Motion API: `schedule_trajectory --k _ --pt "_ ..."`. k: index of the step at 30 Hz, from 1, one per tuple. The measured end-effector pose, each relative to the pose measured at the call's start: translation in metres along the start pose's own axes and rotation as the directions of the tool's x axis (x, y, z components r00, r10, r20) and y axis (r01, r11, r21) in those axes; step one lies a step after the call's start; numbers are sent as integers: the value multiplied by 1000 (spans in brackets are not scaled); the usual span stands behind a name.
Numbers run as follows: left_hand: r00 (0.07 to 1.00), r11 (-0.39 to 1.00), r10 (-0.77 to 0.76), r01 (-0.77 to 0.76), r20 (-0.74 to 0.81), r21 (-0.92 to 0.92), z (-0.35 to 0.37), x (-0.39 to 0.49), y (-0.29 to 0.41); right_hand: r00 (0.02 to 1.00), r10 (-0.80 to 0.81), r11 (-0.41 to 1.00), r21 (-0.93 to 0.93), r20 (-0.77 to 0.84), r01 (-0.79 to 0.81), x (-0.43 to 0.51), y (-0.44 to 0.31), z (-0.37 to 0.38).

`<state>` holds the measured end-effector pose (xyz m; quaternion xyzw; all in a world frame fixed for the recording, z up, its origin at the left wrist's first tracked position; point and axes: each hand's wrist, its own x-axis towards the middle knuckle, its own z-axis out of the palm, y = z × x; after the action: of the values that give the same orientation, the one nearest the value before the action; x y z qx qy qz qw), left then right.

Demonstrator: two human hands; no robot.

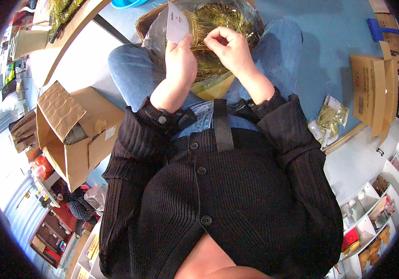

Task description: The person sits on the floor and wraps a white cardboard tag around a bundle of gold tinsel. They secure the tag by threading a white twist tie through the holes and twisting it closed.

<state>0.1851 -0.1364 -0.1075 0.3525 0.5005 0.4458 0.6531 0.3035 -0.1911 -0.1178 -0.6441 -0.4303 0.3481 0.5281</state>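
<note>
Between my knees stands an open cardboard box (143,25) lined with a clear plastic bag (153,42), with gold tinsel (220,15) heaped inside. My left hand (182,62) grips a white printed card (177,26) between thumb and fingers, raised over the box. Beside the card hangs a bundle of gold tinsel strands (195,28); whether it is fixed to the card I cannot tell. To the right of that bundle is my right hand (230,47), its thumb and index fingertips pinched together near the strands. Anything thin between those fingertips is too small to make out.
An open cardboard box (98,104) stands on the left, below a curved wooden table edge (77,35). On the floor at right lie packets of gold tinsel (330,113) near another cardboard box (368,90). White shelving (367,226) holds small items at lower right.
</note>
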Motion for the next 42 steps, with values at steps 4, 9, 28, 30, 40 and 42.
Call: schedule_trajectory --k 4,9,28,30,40,42 --pt "999 992 10 -17 53 126 -9 2 3 1000 3 997 -83 -19 -5 1 1 -9" --pt "995 997 80 -79 62 -26 -13 2 0 997 3 949 -316 80 23 3 -6 -26" --pt "987 987 67 -87 145 134 -31 19 6 907 -243 832 -407 344 377 -6 -39 -41" --pt "988 991 45 -63 148 117 -31 19 6 910 -299 851 -351 286 390 -6 -38 -35" --pt "981 978 67 -101 182 182 -30 18 1 913 -269 883 -300 308 361 -3 -28 -12" --pt "981 984 53 -83 185 159 -29 19 0 922 -248 889 -309 297 339 -4 -27 -8"
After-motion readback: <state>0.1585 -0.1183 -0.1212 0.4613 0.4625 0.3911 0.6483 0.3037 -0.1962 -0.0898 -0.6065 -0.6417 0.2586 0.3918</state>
